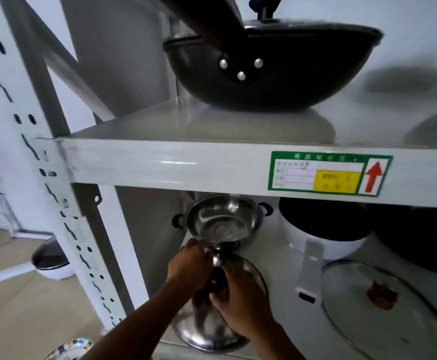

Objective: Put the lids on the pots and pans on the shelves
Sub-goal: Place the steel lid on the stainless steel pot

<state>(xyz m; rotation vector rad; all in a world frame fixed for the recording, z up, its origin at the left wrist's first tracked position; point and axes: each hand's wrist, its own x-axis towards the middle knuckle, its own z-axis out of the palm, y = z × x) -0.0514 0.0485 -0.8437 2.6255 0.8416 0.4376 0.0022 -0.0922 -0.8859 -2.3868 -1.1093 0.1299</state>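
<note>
On the lower shelf a steel pot [223,220] with two black side handles stands open, without a lid. In front of it lies a shiny steel lid [248,271] with a dark knob. My left hand [188,266] touches the pot's front rim and the lid's left side. My right hand [240,300] grips the lid around its knob. A glass lid [383,313] with a brown knob rests at the lower right, beside a white pan [323,237] with a white handle. On the upper shelf sits a black wok [277,71] with a lid on it.
The white shelf beam [186,165] with a green label [329,174] crosses just above the steel pot. A perforated upright post [56,203] stands at the left. Another dark pot [419,237] sits at the right on the lower shelf. A domed lid [50,255] lies on the floor.
</note>
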